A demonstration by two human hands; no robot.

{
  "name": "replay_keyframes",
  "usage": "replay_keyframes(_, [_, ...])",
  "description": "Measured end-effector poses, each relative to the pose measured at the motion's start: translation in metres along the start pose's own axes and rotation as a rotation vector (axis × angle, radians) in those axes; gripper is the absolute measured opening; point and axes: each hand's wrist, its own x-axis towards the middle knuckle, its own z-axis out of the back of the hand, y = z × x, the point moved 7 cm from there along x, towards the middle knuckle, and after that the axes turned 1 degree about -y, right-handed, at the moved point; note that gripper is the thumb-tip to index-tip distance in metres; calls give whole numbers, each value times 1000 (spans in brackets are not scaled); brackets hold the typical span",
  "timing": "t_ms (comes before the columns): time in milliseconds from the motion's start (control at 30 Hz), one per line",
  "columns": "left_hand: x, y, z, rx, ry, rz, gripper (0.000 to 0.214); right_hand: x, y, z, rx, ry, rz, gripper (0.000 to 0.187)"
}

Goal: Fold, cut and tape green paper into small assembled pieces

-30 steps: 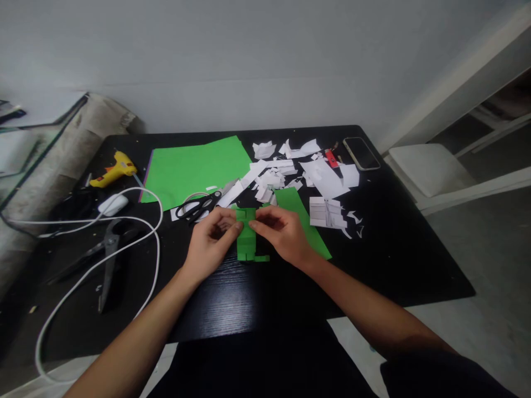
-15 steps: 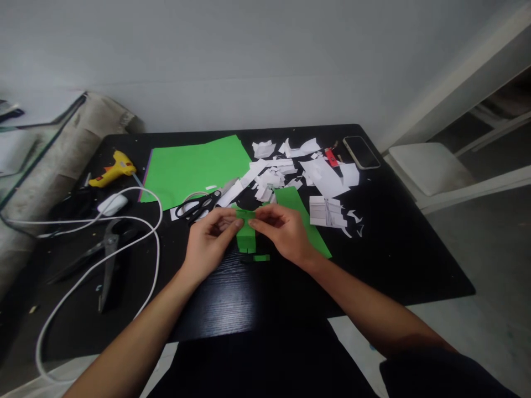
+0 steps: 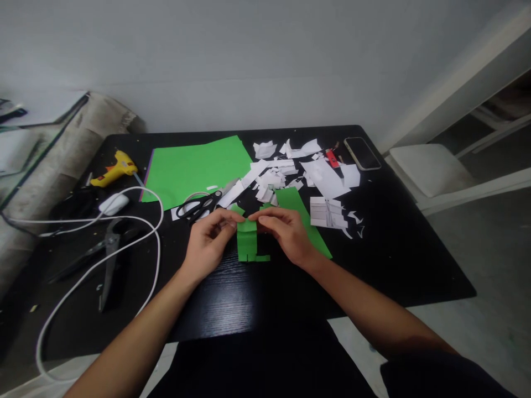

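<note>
A small folded piece of green paper (image 3: 247,243) stands between my hands over the black table, with short slits along its lower edge. My left hand (image 3: 209,237) pinches its upper left corner with thumb and forefinger. At the upper right corner, my right hand (image 3: 286,232) grips the paper the same way. A narrow green paper strip (image 3: 263,258) lies right by its bottom edge. Just beyond my left hand are black-handled scissors (image 3: 199,207). A larger green sheet (image 3: 313,237) lies partly behind my right hand.
Green sheets (image 3: 194,168) lie at the back left beside a yellow glue gun (image 3: 118,168). White paper scraps (image 3: 274,179) are heaped at the back middle. A phone (image 3: 362,153) rests at the far right corner. A white cable (image 3: 155,265) loops over shears (image 3: 110,260) on the left.
The green paper's upper part has tipped, and more of its front face shows, reaching lower toward the strip. My fingers have shifted slightly on its top corners.
</note>
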Motion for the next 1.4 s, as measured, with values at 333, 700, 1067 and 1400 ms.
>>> replay_keyframes(333, [0, -1, -6, -62, -14, -13, 12, 2, -2, 2, -52, -47, 24, 35])
replay_keyframes(700, [2, 9, -2, 15, -18, 36, 18, 1, -5, -3, -34, 14, 30, 17])
replay_keyframes(1067, [0, 0, -9, -60, 74, -19, 34, 5, -10, -1, -2, 10, 44, 37])
replay_keyframes(1400, [1, 9, 3, 12, -107, 34, 20, 3, -12, 0, -32, -19, 92, 44])
